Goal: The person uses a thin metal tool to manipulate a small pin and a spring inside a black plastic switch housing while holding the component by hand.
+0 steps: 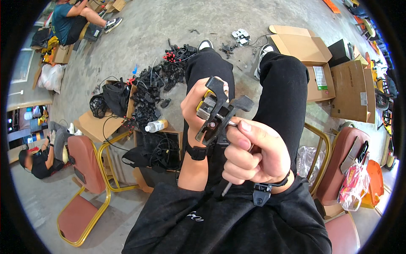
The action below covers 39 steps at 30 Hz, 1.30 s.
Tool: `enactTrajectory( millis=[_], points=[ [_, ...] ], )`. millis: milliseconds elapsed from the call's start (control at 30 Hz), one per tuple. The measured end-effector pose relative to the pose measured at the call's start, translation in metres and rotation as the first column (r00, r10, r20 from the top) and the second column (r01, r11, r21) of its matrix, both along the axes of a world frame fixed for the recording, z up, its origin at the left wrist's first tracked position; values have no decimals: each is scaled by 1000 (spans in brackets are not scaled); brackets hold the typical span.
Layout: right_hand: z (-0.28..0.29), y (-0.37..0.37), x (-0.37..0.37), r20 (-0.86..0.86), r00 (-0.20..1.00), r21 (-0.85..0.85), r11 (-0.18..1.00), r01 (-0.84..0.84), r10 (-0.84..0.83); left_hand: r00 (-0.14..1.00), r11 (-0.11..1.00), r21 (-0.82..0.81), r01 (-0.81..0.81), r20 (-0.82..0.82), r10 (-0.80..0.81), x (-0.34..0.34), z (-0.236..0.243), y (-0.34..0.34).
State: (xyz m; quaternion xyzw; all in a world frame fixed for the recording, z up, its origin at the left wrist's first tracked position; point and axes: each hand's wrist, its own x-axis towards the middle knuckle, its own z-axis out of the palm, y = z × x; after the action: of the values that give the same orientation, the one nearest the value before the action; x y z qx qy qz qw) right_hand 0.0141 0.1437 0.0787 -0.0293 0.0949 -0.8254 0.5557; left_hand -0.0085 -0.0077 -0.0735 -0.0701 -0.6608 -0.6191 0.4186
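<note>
My left hand [193, 101] is closed around a black mechanical part [218, 111] with metal jaws and a yellow piece, held upright above my lap. My right hand [251, 156] grips a thin metal tool [226, 188], whose lower end shows below my fingers. Its thumb and forefinger are at the lower right side of the part, where a short metal shaft meets it. Much of my left hand is hidden behind the part.
Tangled black parts and cables [152, 84] lie on the floor [211, 17], beside open boxes [300, 46], a bottle [156, 125] and a small metal assembly [240, 37]. Padded chairs [84, 161] flank me. Two other people [63, 25] sit on the left side.
</note>
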Motion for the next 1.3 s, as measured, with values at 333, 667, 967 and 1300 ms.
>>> enactTrajectory(
  millis=[333,667,967,1300],
  points=[
    [3,-4,4,-183,977,148,979,140,-112,995,985,-173,-9,96,26,8,50,4],
    [-11,-12,2,-971,-206,-123,494,861,117,1000,1000,-5,17,-19,-17,-2,20,3],
    [-7,-6,0,-972,221,95,718,690,-83,993,998,68,-8,122,-1,9,52,8],
    [-6,-8,-3,-998,6,45,705,708,58,978,996,-75,-55,199,69,14,53,9]
  ],
)
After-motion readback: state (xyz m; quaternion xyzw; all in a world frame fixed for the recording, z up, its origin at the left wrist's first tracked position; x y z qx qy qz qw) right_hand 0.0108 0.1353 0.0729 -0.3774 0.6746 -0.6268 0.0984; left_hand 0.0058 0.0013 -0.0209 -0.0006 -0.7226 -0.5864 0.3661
